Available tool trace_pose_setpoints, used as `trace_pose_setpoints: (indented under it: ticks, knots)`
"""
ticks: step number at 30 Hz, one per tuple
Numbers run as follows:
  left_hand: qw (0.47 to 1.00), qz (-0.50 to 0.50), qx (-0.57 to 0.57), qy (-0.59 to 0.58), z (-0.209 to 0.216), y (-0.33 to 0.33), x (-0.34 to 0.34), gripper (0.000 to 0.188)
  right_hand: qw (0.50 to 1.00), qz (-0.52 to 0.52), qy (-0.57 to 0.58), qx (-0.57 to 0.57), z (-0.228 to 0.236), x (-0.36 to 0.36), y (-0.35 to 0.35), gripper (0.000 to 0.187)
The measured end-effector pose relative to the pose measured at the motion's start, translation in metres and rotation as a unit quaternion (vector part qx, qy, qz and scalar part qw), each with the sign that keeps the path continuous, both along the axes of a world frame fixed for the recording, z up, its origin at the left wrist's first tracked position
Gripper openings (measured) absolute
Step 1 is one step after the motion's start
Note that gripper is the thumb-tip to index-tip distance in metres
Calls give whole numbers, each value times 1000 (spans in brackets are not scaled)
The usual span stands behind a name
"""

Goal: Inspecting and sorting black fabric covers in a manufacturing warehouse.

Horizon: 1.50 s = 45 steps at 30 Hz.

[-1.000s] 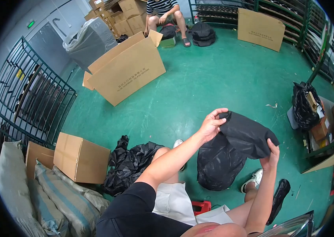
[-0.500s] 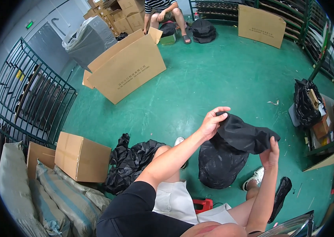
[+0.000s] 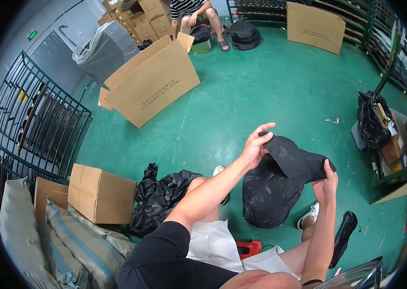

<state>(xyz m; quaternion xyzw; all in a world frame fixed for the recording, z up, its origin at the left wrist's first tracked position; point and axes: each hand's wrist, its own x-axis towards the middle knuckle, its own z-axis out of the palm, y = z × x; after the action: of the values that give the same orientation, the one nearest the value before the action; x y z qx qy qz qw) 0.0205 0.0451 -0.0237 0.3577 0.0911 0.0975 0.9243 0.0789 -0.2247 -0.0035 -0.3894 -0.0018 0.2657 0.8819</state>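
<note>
Between my two hands a piece of black cloth point(image 3: 292, 160) is stretched; its exact kind I cannot make out. My left hand point(image 3: 255, 147) pinches its far left corner between thumb and fingers, with the index finger pointing out. At the right end, my right hand point(image 3: 326, 184) grips the cloth with the thumb up. Underneath, on the green floor between my feet, lies a rounded black pile point(image 3: 268, 202), partly covered by the cloth. Left of my leg is a heap of crumpled black pieces point(image 3: 160, 198).
A closed carton point(image 3: 100, 195) and woven sacks point(image 3: 81, 241) stand at my left. Ahead lies a large open carton point(image 3: 153, 89). Another person point(image 3: 198, 14) sits beyond it. A black item point(image 3: 344, 238) lies by my right foot; racks point(image 3: 35, 115) line the sides.
The cloth has been pulled flatter and smoother between my hands. Both hands have moved slightly up and left, still gripping it.
</note>
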Motion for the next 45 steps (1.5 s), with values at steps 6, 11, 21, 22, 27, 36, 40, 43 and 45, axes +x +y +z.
trace_pose_setpoints:
  ticks: [6, 11, 21, 22, 27, 36, 40, 43, 45]
  knots:
    - [992, -124, 15, -22, -3, -9, -7, 39, 999, -7, -47, -5, 1, -4, 1, 23]
    - [997, -77, 12, -14, -10, -3, -1, 29, 995, -4, -95, 39, -8, 6, -6, 21]
    - [997, -62, 42, -5, -9, -7, 8, 22, 997, -23, -68, 22, 3, 10, 9, 23]
    - [998, -56, 22, 13, -6, -6, 11, 21, 997, -50, -52, 14, 7, 13, 14, 24]
    - [975, 106, 162, -111, 37, -7, 15, 15, 989, -52, -135, 34, 8, 29, 18, 28]
    - [951, 85, 259, 146, -69, 5, -8, 16, 975, 8, -1, -223, -66, 6, 25, 22]
    - [925, 59, 254, 275, -132, -22, -16, 16, 951, 87, 91, -283, -157, 5, 11, 39]
    - [914, 61, 273, 293, -181, -22, -33, 18, 911, 133, 160, -355, -214, -15, 11, 35]
    - [895, 60, 296, 328, -203, -36, -46, 18, 885, 139, 179, -406, -229, -34, 7, 26]
